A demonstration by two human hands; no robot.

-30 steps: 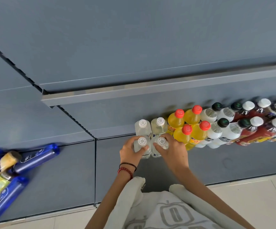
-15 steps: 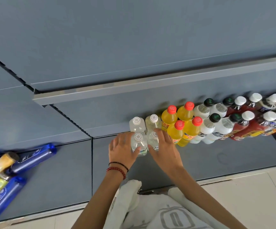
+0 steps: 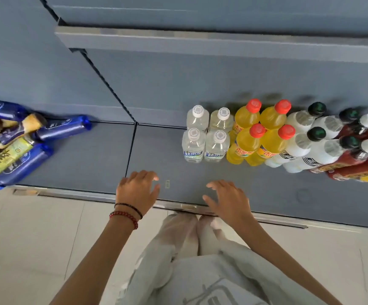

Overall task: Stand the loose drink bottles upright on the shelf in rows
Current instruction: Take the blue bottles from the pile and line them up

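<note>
Several clear bottles with white caps (image 3: 205,134) stand upright in two rows on the grey-blue shelf (image 3: 156,155). To their right stand yellow bottles with red caps (image 3: 260,133), white bottles with dark caps (image 3: 306,137) and red bottles with white caps (image 3: 363,155). At the far left lies a loose pile of blue bottles (image 3: 62,127) and yellow-labelled bottles (image 3: 7,157). My left hand (image 3: 138,190) and my right hand (image 3: 227,199) hover empty over the shelf's front edge, fingers relaxed, apart from every bottle.
An upper shelf's edge (image 3: 200,40) overhangs the back. A seam (image 3: 131,148) splits the shelf into two panels. The bare stretch of shelf lies between the pile and the clear bottles. Pale floor tiles (image 3: 24,238) and my light trousers (image 3: 189,260) fill the foreground.
Both hands have let go of the front clear bottles and drawn back to the shelf's front edge. The view has shifted, so the loose pile shows more fully.
</note>
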